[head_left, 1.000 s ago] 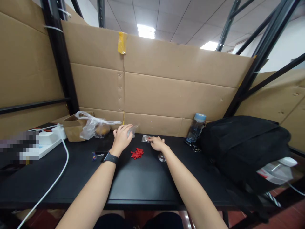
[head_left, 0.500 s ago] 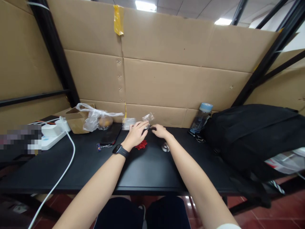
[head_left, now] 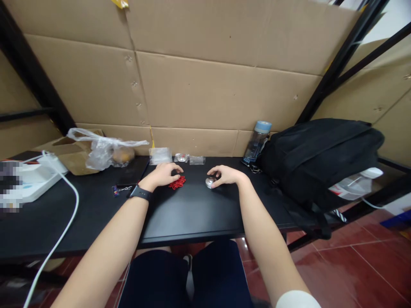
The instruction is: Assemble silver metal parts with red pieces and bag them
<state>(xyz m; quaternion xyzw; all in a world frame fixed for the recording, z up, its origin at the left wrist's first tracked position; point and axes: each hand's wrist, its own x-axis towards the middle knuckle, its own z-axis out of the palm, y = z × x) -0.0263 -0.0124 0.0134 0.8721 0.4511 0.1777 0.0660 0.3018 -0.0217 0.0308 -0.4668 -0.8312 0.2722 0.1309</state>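
Curling the right hand (head_left: 228, 176) around a round silver thing (head_left: 209, 183), had it left of the palm, between bent fingers and thumb; could not tell if gripping. Saw it on the black table (head_left: 189, 218), with no long side. Had the left hand (head_left: 163, 174) farther from it, with fingers and thumb apart, beside red strings (head_left: 177, 183).

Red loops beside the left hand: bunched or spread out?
Bunched: the red loops lie overlapping in one small heap on the black tabletop, by the left hand.
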